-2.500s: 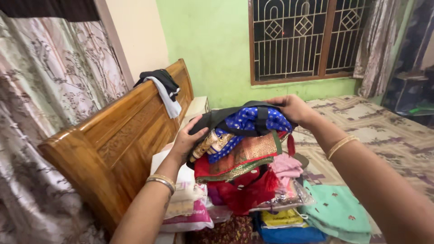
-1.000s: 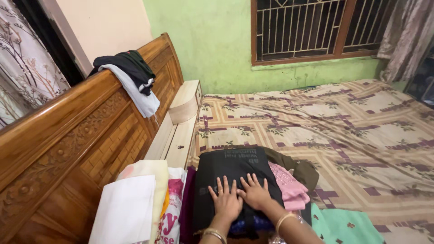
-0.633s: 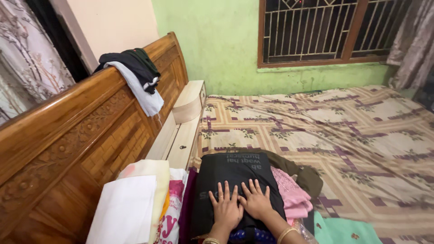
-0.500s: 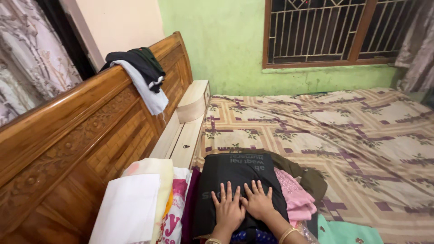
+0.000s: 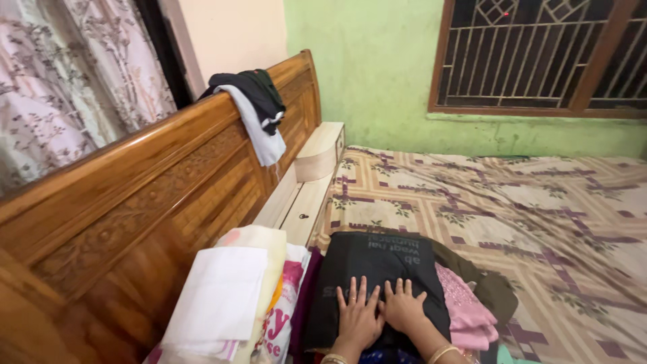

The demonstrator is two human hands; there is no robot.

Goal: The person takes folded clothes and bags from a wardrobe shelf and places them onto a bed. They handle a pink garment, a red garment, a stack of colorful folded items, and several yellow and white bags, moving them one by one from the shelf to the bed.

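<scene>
- Left hand point(image 5: 358, 318) and right hand point(image 5: 402, 307) lie flat, fingers spread, side by side on the folded black cloth bag point(image 5: 377, 269).
- Pink folded garment point(image 5: 465, 313) lies just beside it on the patterned bed point(image 5: 512, 209).

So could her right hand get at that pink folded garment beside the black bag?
Probably yes. The right hand lies flat on the black bag, and the pink folded garment sits just to its right, uncovered, with nothing between them.
</scene>
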